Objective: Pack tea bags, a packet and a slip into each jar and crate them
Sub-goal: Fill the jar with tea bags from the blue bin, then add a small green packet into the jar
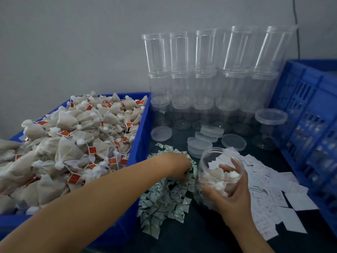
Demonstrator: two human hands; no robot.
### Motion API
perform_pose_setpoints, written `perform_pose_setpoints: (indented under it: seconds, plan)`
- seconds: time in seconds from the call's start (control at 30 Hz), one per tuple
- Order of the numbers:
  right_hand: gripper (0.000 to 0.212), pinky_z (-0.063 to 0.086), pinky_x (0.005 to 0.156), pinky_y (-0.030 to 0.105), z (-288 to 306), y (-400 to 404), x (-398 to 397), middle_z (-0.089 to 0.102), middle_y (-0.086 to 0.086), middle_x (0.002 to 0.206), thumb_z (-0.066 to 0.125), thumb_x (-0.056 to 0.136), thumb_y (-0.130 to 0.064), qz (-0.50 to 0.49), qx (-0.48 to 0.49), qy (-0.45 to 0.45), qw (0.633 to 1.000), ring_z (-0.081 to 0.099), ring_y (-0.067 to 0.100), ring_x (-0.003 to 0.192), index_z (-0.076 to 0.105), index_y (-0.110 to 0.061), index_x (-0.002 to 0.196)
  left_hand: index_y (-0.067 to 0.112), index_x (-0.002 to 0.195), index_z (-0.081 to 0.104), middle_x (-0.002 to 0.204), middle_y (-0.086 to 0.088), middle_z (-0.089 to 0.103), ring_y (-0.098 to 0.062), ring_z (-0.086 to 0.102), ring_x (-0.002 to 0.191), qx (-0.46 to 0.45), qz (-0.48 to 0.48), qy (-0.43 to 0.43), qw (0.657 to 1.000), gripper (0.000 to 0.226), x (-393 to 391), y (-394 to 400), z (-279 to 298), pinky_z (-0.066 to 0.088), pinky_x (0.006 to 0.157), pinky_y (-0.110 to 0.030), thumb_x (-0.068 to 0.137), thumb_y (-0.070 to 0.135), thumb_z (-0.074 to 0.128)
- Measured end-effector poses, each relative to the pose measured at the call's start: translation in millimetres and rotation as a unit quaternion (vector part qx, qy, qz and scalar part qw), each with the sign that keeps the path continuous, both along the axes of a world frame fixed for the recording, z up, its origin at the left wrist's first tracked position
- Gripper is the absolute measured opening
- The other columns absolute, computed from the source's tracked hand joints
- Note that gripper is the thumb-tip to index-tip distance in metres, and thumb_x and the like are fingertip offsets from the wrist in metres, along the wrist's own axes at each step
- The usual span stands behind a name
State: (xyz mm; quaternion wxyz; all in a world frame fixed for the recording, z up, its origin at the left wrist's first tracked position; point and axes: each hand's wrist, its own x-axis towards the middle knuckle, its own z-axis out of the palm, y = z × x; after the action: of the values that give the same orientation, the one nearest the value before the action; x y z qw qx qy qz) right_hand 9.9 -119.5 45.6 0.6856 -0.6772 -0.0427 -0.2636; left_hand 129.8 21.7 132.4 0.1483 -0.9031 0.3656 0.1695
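Note:
My right hand grips a clear plastic jar, tilted toward me, with tea bags and a white slip inside. My left hand reaches into the pile of small green-and-white packets on the dark table; its fingers are curled down among them, and whether they hold one is hidden. A blue bin at the left is heaped with tea bags with red tags. White paper slips lie spread to the right of the jar. A blue crate stands at the right edge.
Stacks of empty clear jars stand against the grey wall at the back. Loose clear lids lie on the table in front of them, and one lidded jar stands near the crate.

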Motion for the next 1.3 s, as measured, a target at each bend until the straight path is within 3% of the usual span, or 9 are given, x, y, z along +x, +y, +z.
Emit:
perform_pose_setpoints:
  seconds: [0.23, 0.33, 0.47, 0.67, 0.8, 0.93, 1.07, 1.23, 1.3]
  plan:
    - [0.097, 0.059, 0.087, 0.042, -4.3, 4.7, -1.4, 0.057, -0.025, 0.121, 0.095, 0.046, -0.045, 0.011, -0.006, 0.024, 1.0, 0.062, 0.011, 0.116, 0.042, -0.068, 0.125, 0.015, 0.112, 0.057, 0.111, -0.004, 0.059, -0.024, 0.056, 0.1, -0.056, 0.037, -0.005, 0.998, 0.027, 5.9, 7.6, -9.2, 0.043, 0.072, -0.033, 0.088, 0.025, 0.062]
    - [0.097, 0.058, 0.089, 0.048, -5.9, 3.2, -0.1, 0.057, -0.025, 0.12, 0.096, 0.05, -0.035, 0.003, -0.009, 0.025, 1.0, 0.063, 0.014, 0.115, 0.043, -0.067, 0.125, 0.016, 0.117, 0.053, 0.112, -0.003, 0.059, -0.023, 0.054, 0.095, -0.083, 0.053, 0.026, 0.995, 0.031, 6.3, 5.9, -8.6, 0.047, 0.078, -0.035, 0.087, 0.023, 0.059]
    - [0.098, 0.056, 0.094, 0.045, -8.6, 1.3, 2.8, 0.058, -0.022, 0.121, 0.096, 0.052, -0.028, -0.005, -0.003, 0.025, 1.0, 0.061, 0.011, 0.116, 0.043, -0.066, 0.125, 0.025, 0.096, 0.053, 0.091, 0.004, 0.055, -0.019, 0.052, 0.085, -0.125, 0.055, 0.082, 0.987, 0.014, 3.8, -1.6, -13.7, 0.05, 0.081, -0.035, 0.086, 0.03, 0.061]
    - [0.095, 0.056, 0.09, 0.025, -7.1, 2.9, 1.7, 0.057, -0.028, 0.116, 0.093, 0.054, -0.027, -0.007, -0.01, 0.009, 1.0, 0.059, 0.003, 0.116, 0.042, -0.071, 0.122, 0.026, 0.075, 0.039, 0.076, 0.004, 0.047, -0.021, 0.051, 0.074, -0.125, 0.029, -0.028, 0.991, 0.023, 4.8, -12.6, -25.5, 0.044, 0.064, -0.03, 0.089, 0.016, 0.054]
    - [0.093, 0.056, 0.085, 0.061, -4.2, 2.8, -3.2, 0.056, -0.027, 0.118, 0.09, 0.052, -0.029, 0.013, 0.006, 0.038, 0.999, 0.06, 0.019, 0.118, 0.044, -0.068, 0.123, 0.024, 0.077, 0.047, 0.082, 0.003, 0.052, -0.018, 0.051, 0.078, -0.199, 0.092, -0.027, 0.975, 0.021, 12.4, -4.1, -16.6, 0.044, 0.067, -0.03, 0.082, 0.02, 0.067]
    - [0.094, 0.058, 0.081, 0.06, -1.1, 3.2, -7.0, 0.055, -0.03, 0.118, 0.092, 0.05, -0.035, 0.02, 0.001, 0.046, 0.999, 0.062, 0.017, 0.116, 0.044, -0.069, 0.123, 0.017, 0.076, 0.059, 0.078, 0.004, 0.059, -0.011, 0.056, 0.069, -0.271, 0.15, 0.008, 0.951, 0.015, 12.0, 8.7, 2.3, 0.048, 0.064, -0.025, 0.078, 0.014, 0.073]
    - [0.093, 0.059, 0.077, 0.059, 1.5, 4.5, -7.0, 0.055, -0.032, 0.118, 0.096, 0.05, -0.04, 0.019, -0.004, 0.052, 0.998, 0.064, 0.013, 0.111, 0.044, -0.07, 0.122, 0.017, 0.1, 0.067, 0.084, 0.006, 0.066, -0.008, 0.063, 0.075, -0.414, 0.204, 0.053, 0.886, 0.019, 6.9, 18.0, 25.1, 0.051, 0.069, -0.018, 0.083, 0.018, 0.073]
    - [0.093, 0.062, 0.074, 0.053, 1.5, 4.1, -5.7, 0.055, -0.03, 0.117, 0.09, 0.045, -0.046, 0.025, -0.011, 0.057, 0.998, 0.066, 0.011, 0.105, 0.044, -0.069, 0.122, 0.008, 0.081, 0.068, 0.075, -0.003, 0.073, -0.013, 0.07, 0.072, -0.661, 0.212, 0.228, 0.683, 0.007, -20.9, 14.0, 57.4, 0.054, 0.064, -0.016, 0.08, 0.002, 0.071]
    - [0.092, 0.063, 0.073, 0.048, 0.6, 4.5, -4.8, 0.055, -0.03, 0.116, 0.089, 0.046, -0.046, 0.026, -0.017, 0.054, 0.998, 0.066, 0.009, 0.104, 0.043, -0.07, 0.122, 0.009, 0.083, 0.068, 0.076, -0.003, 0.073, -0.014, 0.071, 0.072, -0.651, 0.176, 0.264, 0.69, 0.008, -32.3, 9.3, 63.3, 0.054, 0.064, -0.018, 0.08, 0.002, 0.07]
